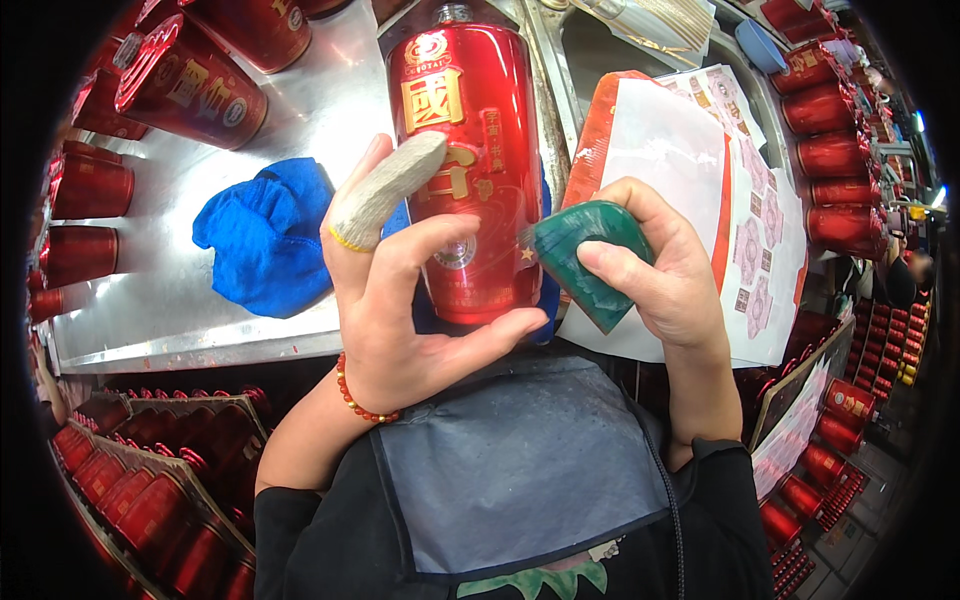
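A glossy red bottle [465,120] with gold raised characters and a silver round emblem lies in front of me, its neck pointing away, over a blue cloth that shows at its edges. My left hand [390,290] is over its left side with fingers spread; one finger wears a pale knitted finger cot [385,190]. Whether its fingertips touch the bottle I cannot tell. Between thumb and fingers, my right hand [670,265] pinches a flat green scraper [590,262], its edge at the bottle's lower right side. A small gold star mark shows by that edge.
A crumpled blue cloth [265,240] lies on the metal table [180,310] to the left. White decal sheets [665,180] and an orange-red sheet are at the right, beside a metal basin [610,50]. Red bottles [190,85] stand around, with several more in crates [150,480] below.
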The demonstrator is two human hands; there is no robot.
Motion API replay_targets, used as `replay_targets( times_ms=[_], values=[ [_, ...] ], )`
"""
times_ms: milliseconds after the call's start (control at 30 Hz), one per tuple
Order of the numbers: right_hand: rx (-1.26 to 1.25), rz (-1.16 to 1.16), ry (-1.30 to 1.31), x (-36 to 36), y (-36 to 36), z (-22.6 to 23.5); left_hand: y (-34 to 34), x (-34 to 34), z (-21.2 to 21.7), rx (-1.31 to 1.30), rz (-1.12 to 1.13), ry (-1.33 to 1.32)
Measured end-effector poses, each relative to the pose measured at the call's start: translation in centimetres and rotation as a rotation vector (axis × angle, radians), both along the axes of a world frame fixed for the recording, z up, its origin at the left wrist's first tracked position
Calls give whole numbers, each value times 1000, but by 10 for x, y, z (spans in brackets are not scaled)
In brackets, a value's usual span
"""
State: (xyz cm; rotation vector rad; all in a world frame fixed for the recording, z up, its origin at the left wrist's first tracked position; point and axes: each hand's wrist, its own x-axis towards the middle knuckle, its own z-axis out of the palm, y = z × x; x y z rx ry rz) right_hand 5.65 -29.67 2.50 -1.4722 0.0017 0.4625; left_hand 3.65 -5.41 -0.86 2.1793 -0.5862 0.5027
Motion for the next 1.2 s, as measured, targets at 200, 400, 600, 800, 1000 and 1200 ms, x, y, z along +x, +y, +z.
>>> replay_targets(
  times_ms=[200,400,600,800,1000,1200],
  values=[
    [-34,31,13,3,-2,7,-11,6,14,52,38,-41],
    [-33,-2,-43,3,1,3,-21,9,28,137,72,-38],
    [-21,35,-45,7,1,11,-23,12,39,183,94,-33],
    [-35,45,-35,7,-4,13,-24,16,41,153,97,-44],
    [-20,24,-34,7,-4,12,-14,17,42,47,38,67],
    [-13,20,-66,7,-2,10,-8,18,35,-143,10,133]
  ],
)
